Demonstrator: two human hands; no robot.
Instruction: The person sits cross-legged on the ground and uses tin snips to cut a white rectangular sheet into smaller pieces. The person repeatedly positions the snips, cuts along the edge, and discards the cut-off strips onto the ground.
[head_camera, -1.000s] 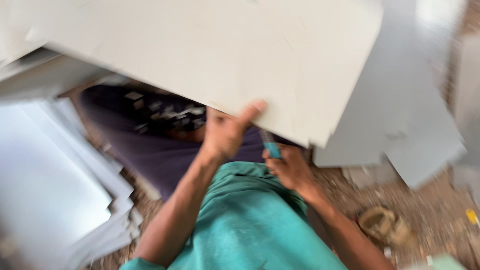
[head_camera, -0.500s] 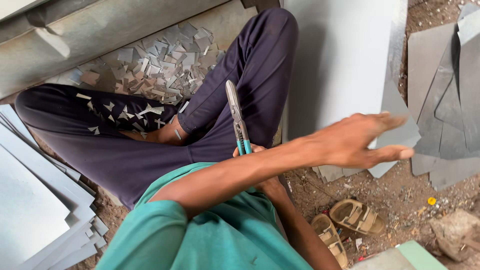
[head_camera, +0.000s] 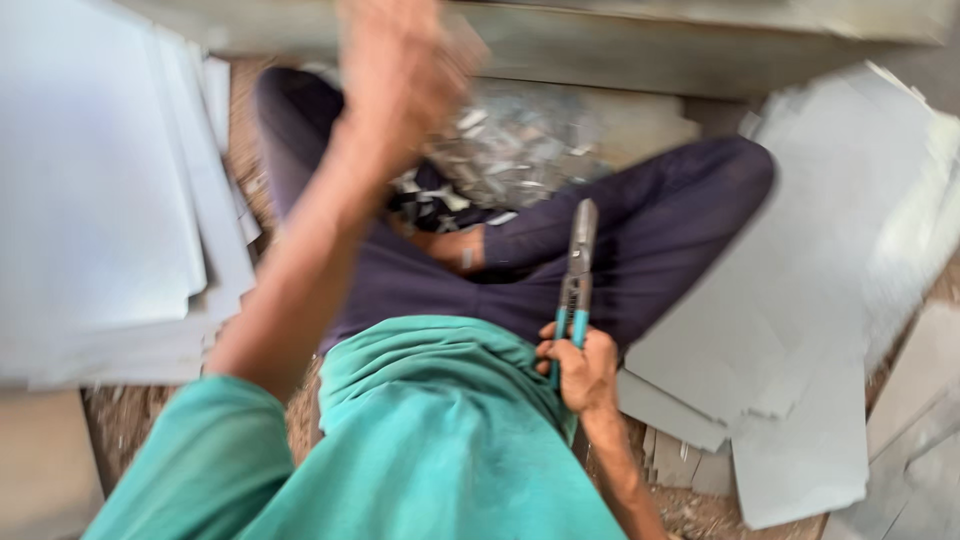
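Note:
I sit cross-legged on the ground in dark trousers and a teal shirt. My right hand (head_camera: 582, 368) grips the teal handles of metal snips (head_camera: 577, 270), blades shut and pointing away over my right thigh. My left hand (head_camera: 400, 75) is raised high near the top of the view, blurred by motion; I cannot tell whether anything is in it. A heap of small metal offcuts (head_camera: 520, 150) lies between my legs and the far edge.
A stack of grey metal sheets (head_camera: 90, 200) lies at the left. More grey sheets (head_camera: 800, 330) overlap on the right, reaching under my right knee. A long grey panel (head_camera: 650, 40) runs along the back. Bare dirt (head_camera: 690, 510) shows near the bottom.
My left arm has swung from reaching out to the right over the sheets to raised at the upper left. The big sheet it held a second ago is gone. The snips stay in my right hand.

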